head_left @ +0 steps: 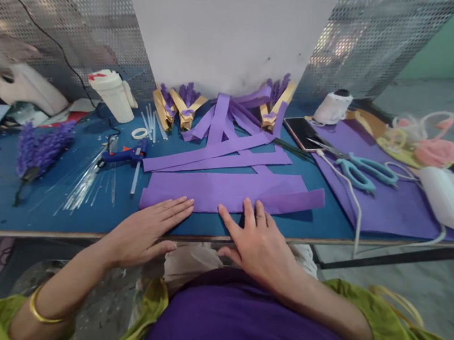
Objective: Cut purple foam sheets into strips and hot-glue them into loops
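A wide piece of purple paper [225, 186] lies along the front edge of the blue table. My left hand [145, 234] rests flat at its lower left edge, fingers stretched out. Spread fingers of my right hand [259, 239] press on the paper's near edge right of the middle, the thumb off the table. To the right of these fingertips, a narrower purple flap or strip [296, 201] runs along that edge; whether it is folded or separate I cannot tell. Just behind lie several cut purple strips [211, 150], crossing and overlapping. Neither hand grips anything.
On the left are a blue glue gun [125, 153], glue sticks [153, 123], purple artificial flowers [42, 147] and a white tumbler [113, 96]. Small wrapped bouquets [186, 113] stand behind. At right, scissors [355, 164], a phone [302, 134] and a white cable [354, 196] lie by purple sheets.
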{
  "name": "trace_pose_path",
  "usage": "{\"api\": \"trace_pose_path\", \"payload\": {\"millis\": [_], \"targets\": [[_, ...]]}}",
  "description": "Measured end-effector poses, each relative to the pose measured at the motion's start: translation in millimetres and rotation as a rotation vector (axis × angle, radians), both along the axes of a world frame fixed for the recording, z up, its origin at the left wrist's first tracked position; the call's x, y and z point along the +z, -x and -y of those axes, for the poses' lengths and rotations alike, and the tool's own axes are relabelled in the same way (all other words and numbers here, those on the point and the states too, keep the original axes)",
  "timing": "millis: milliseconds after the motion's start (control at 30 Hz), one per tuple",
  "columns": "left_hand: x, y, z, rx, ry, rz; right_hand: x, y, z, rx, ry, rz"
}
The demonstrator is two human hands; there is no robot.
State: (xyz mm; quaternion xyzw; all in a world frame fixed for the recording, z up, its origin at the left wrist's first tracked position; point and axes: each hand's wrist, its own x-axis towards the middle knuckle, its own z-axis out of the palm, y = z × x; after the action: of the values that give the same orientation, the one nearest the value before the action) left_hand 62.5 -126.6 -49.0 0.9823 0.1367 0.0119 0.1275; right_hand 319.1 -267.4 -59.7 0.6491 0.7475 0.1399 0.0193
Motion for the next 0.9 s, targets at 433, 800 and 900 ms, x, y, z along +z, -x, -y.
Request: {"api": "trace_pose_path", "payload": {"millis": [433, 800, 900], "targets": [[-20.2, 27, 41, 0.554, -0.384, 0.085, 1.7, -1, 1, 0.024, -0.013, 0.007], [-22.2, -89, 72, 0.279, -0.288, 0.137, 2.3, -1, 1, 0.012, 0.007, -0.013], [-25.0, -84, 71, 0.307, -0.321, 0.128, 0.0, -6, 4, 0.012, -0.014, -0.064]]}}
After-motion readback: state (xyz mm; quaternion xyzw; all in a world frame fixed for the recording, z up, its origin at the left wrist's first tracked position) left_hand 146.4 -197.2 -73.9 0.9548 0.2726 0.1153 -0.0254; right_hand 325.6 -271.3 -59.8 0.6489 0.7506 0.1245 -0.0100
